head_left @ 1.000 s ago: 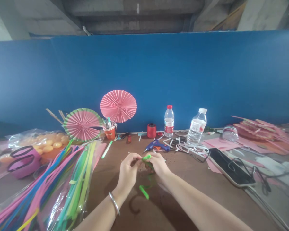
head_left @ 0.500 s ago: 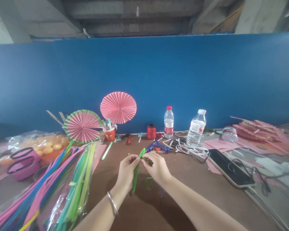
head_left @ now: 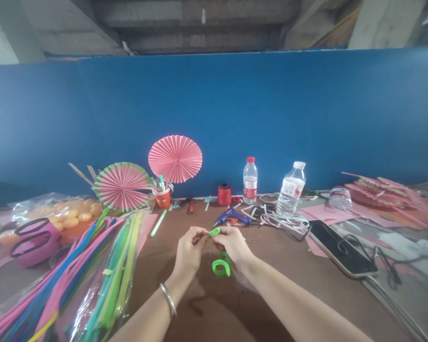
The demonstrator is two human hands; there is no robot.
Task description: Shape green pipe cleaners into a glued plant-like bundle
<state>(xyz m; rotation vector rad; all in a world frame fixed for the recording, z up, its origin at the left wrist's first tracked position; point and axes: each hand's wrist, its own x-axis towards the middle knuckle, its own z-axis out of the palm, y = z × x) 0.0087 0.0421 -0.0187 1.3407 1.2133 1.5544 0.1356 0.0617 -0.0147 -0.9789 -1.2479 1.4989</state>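
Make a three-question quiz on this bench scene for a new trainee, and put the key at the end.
1. Multiple choice: What colour is the strip pinched between the left hand and the right hand?
A) Blue
B) Green
C) Pink

2. True or false: The right hand is gripping the glue gun.

3. Fill in the blank: The bottle standing nearest the phone has a ____ cap.

Key:
1. B
2. False; it lies on the table, beyond the hands.
3. white
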